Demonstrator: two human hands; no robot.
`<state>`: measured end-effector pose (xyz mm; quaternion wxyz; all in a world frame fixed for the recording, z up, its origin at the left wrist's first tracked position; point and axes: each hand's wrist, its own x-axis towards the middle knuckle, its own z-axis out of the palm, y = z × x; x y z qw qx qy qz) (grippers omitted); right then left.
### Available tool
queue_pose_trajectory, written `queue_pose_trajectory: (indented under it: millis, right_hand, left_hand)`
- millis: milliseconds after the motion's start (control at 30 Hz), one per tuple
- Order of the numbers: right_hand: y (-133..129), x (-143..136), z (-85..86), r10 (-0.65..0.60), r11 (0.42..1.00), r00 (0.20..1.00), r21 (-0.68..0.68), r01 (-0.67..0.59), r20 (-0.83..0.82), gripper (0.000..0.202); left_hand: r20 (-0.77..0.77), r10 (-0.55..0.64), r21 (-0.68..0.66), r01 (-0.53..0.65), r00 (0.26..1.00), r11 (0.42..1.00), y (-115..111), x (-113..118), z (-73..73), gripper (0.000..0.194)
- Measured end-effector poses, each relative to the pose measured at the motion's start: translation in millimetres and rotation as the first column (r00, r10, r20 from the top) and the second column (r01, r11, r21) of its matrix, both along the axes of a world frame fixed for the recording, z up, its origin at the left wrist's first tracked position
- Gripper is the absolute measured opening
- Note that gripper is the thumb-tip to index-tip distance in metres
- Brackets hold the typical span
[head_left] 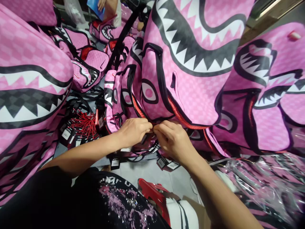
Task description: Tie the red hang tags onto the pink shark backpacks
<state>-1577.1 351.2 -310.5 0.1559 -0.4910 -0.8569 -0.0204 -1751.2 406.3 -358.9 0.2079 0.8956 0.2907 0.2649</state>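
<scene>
My left hand and my right hand meet at the lower edge of a large pink bag with a shark-mouth print. Fingertips of both hands are pinched together, almost touching; what lies between them is too small to make out, though a thin red strand shows there. Black tags hang below my hands. Left of my left hand lies a bunch of red strings with black tags around it.
A big pink bag stands at the left, and more pink bags at the right. Plastic-wrapped items lie lower right. A red object is below. At the top, another person's hand shows beside something blue.
</scene>
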Motion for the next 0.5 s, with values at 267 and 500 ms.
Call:
queue_pose_trajectory:
  millis: [267,500]
  right_hand:
    - [0.6,2.1,0.7,0.050,0.998,0.999,-0.033,-0.050,-0.002,0.018]
    - [1.2,-1.9,0.0,-0.039,0.999,0.999,-0.035,0.040,0.012,0.018]
  left_hand:
    - [-0.016,0.131,0.026,-0.130,0.991,0.991,-8.6,7.6,5.6,0.014]
    - [0.048,0.165,0.102,-0.169,0.985,0.980,-11.7,8.8,-4.0,0.019]
